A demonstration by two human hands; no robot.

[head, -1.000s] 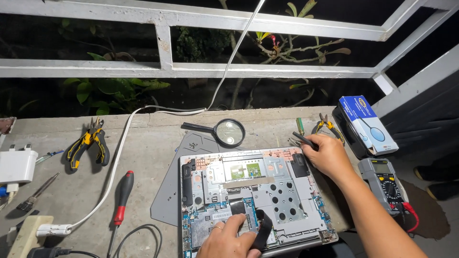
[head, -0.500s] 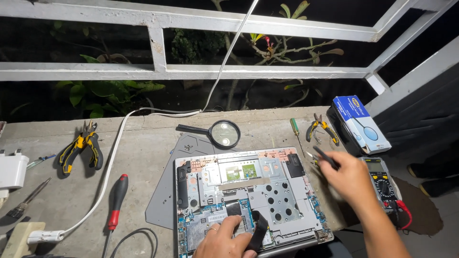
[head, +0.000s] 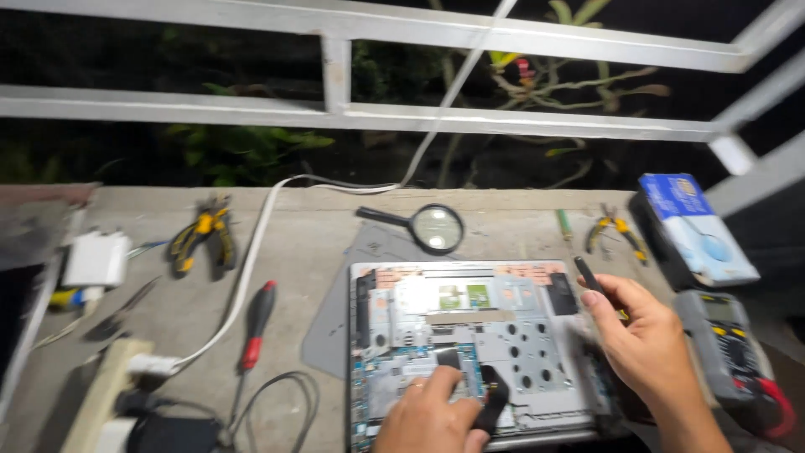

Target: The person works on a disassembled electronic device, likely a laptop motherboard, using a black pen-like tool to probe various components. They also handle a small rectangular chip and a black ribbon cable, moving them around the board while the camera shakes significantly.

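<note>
An opened laptop [head: 470,335] lies bottom-up on the concrete ledge, its boards and metal plate bare. My left hand [head: 432,411] rests on its near part, fingers curled around a small black piece [head: 493,401]. My right hand [head: 641,344] hovers over the laptop's right edge and grips a slim dark tool [head: 589,275] that points up and away. The frame is blurred, so the tool's tip is unclear.
A magnifying glass [head: 428,226] lies behind the laptop. A red-handled screwdriver [head: 256,323], yellow pliers [head: 201,239] and a white cable [head: 251,277] sit left. Small yellow cutters [head: 616,231], a blue box [head: 696,226] and a multimeter [head: 725,348] sit right. A metal railing [head: 335,113] runs behind.
My right hand came back from the tools at the far right with the slim dark tool and now sits lower over the laptop's right edge. The view shifted right. My left hand stayed put.
</note>
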